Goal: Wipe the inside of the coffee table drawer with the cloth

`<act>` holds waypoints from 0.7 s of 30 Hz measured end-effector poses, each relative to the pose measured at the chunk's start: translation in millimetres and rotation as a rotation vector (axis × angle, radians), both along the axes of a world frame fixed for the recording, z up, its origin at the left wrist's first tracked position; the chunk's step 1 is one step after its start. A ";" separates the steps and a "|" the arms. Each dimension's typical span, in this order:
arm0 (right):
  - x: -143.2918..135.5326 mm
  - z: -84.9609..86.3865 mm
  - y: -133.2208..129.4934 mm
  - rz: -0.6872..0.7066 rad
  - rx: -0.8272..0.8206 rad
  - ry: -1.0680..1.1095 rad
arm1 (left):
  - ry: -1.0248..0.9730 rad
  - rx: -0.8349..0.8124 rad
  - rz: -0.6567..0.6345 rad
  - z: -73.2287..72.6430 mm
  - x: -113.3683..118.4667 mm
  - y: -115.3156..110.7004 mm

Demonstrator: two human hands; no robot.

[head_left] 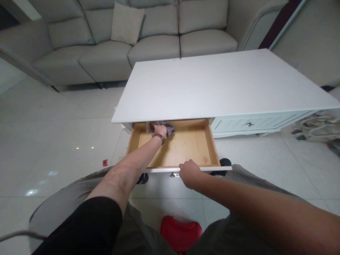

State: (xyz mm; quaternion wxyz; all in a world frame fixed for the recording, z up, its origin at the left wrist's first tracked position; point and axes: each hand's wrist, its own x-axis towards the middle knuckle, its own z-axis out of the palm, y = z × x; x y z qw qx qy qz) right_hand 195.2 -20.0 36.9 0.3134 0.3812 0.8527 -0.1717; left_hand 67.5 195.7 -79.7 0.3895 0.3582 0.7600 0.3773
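Near frame centre, my left hand [160, 130] clutches a crumpled grey cloth [170, 130]; below, my right hand [189, 173] grips the drawer [190, 143] front.

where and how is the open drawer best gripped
Probably at the top edge of its front panel, from the person's side, fingers curled over it: the open drawer juts out from the table, leaving that straight, thin edge free. The right hand is already there. The knob sticking out from the front could also serve as a handle.

Black sleeve [87, 223], brown wristband [159, 137]
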 end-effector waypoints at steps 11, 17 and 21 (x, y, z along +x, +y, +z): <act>-4.7 8.0 4.6 0.000 -0.022 -0.053 | -0.079 0.000 0.027 -8.8 94.9 -1.2; -5.3 8.2 5.0 -0.008 -0.018 -0.043 | -0.101 0.033 0.216 -3.4 27.4 12.3; -4.6 6.9 3.9 -0.022 -0.014 -0.029 | -0.083 0.115 0.329 2.7 -26.5 14.9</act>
